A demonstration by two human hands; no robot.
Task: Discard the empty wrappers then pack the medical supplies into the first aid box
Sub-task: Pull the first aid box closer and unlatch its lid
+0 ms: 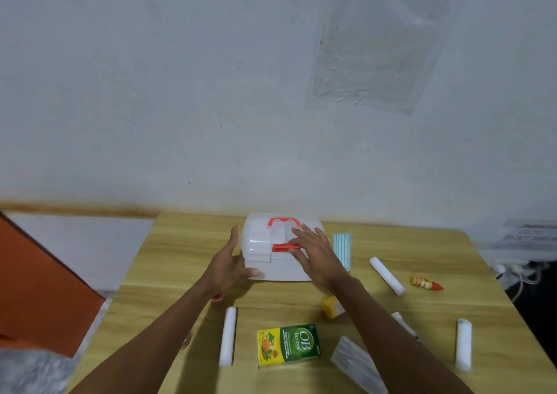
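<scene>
Two hands: both spread open, gripping nothing.
Green carton [288,345]: on the table [187,276], between the forearms.
Left hand [229,265]: against the first aid box [278,250] side.
Right hand [316,253]: flat over its red latch [284,247].

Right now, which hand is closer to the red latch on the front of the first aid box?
Right. The right hand has fingertips on the red latch; the left hand is off to its left, at the first aid box corner.
</scene>
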